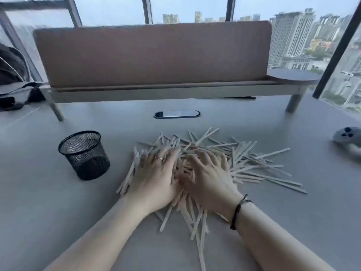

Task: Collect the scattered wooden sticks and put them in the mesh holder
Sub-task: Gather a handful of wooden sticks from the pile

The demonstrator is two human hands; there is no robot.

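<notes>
Head view, looking down on a grey table (48, 202). A large heap of pale wooden sticks (244, 163) lies spread across the middle of the surface, fanning out widest to the right, with several stray sticks running toward the near edge between the forearms.

Left hand (154, 178): palm down, flat on the left part of the heap, fingers spread and pressing into the sticks. A ring shows on one finger. The hand is not clenched; no stick is seen lifted or pinched in it.

Right hand (207, 177): palm down on the centre of the heap, just beside the left hand, thumbs nearly meeting. Fingers are splayed and slightly curled over the sticks, and nothing is visibly gripped. A dark bracelet (239, 210) sits on the wrist.

Mesh holder (84, 154): black, round, standing upright on the table to the left of the heap, near the left hand but apart from it. Its interior appears to hold no sticks.

Beyond the heap: a dark oval grommet (176, 114) set in the tabletop, a brown divider panel (152, 53) on legs, and windows with city buildings behind. A grey rounded object (346, 135) lies at the right edge. Finger detail is motion-blurred.
</notes>
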